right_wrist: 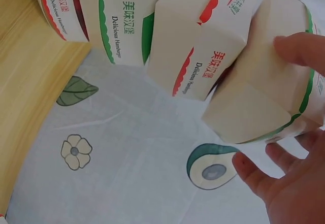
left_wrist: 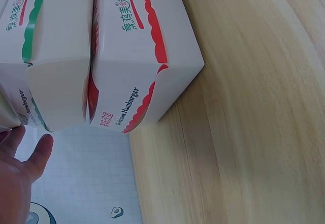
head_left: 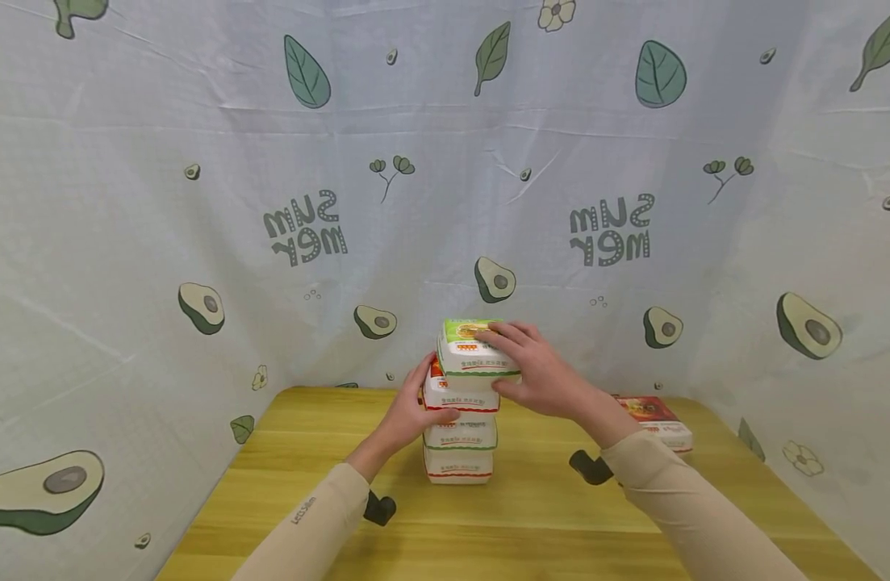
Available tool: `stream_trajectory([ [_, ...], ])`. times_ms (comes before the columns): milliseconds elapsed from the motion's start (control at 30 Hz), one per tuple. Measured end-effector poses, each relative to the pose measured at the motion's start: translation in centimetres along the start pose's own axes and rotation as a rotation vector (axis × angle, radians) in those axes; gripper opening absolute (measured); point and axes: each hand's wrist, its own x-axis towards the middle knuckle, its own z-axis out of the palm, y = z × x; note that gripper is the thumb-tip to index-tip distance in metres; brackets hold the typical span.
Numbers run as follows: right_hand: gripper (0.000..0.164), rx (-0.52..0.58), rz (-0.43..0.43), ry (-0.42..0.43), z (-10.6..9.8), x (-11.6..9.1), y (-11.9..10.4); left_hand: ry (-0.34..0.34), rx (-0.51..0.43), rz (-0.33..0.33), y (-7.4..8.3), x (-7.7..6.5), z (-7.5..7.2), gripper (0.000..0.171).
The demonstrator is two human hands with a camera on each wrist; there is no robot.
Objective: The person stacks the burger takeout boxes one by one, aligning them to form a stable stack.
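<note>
A stack of white paper hamburger boxes stands on the table. Lowest is a red-trimmed box [head_left: 460, 466], and on it sits a green-trimmed box [head_left: 470, 436]. Above that, my left hand [head_left: 407, 413] grips another red-trimmed box [head_left: 462, 399], thumb at its front and fingers along its left side. My right hand [head_left: 545, 373] holds the topmost green-trimmed box [head_left: 474, 363], fingers over its lid and thumb at the lower front. In the right wrist view this top box [right_wrist: 256, 92] is tilted against the red-trimmed box [right_wrist: 203, 36] below, its underside partly showing.
Another hamburger box [head_left: 658, 424] with a red lid lies at the table's right rear, partly behind my right forearm. The wooden table [head_left: 292, 484] ends at a white curtain [head_left: 445, 121] printed with avocados and leaves. Black devices [head_left: 591, 467] sit at both wrists.
</note>
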Motion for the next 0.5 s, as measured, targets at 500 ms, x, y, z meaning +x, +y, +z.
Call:
stream_trajectory([
  [500,0.057,0.033,0.004,0.017,0.3,0.0,-0.5,0.027,0.006,0.025,-3.6,1.3,0.4,0.1],
])
